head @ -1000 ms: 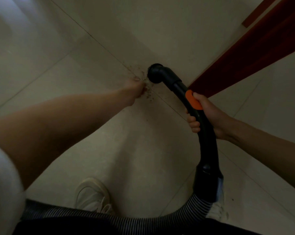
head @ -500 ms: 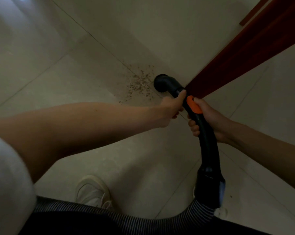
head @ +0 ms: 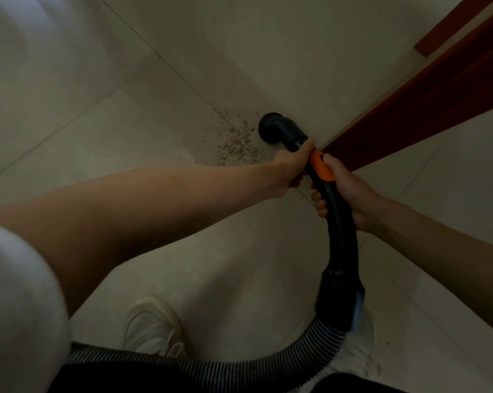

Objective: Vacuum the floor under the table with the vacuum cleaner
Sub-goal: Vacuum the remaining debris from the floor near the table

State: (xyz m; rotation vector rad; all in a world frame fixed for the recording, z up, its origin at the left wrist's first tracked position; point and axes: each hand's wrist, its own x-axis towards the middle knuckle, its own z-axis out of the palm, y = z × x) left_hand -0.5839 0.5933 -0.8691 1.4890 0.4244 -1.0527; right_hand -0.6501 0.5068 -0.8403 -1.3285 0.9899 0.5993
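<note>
Head view, dim light. Vacuum wand (head: 339,219), black curved tube, long axis runs from lower right of centre up and left toward frame centre; nozzle (head: 273,127) is at the top end, round mouth facing down at the floor (head: 154,123), elbow bent toward upper left. Orange switch (head: 321,167) sits on the upper side of the wand just below the nozzle elbow. Ribbed hose (head: 239,370) leaves the wand's thick lower collar and curves left along the bottom of the frame.

Debris (head: 236,144), small brown specks, scattered on the floor just left of the nozzle, near a tile joint; whether the nozzle touches the floor is unclear.

Left hand (head: 292,171): arm stretched long from lower left to centre, fingers wrapped round the wand neck right above the orange switch, thumb on top toward the nozzle. Right hand (head: 344,191): arm comes in from right edge, fingers curled round the wand just below the left hand, thumb tip against the orange switch, fingertips showing on the tube's left side. Hands just beside each other.

Red-brown wood panel (head: 410,114) slants from upper right corner down to just behind the hands. White shoe (head: 151,327) on the floor, lower centre; second shoe partly hidden behind the hose at lower right. White sleeve (head: 15,307) blurred at lower left.
</note>
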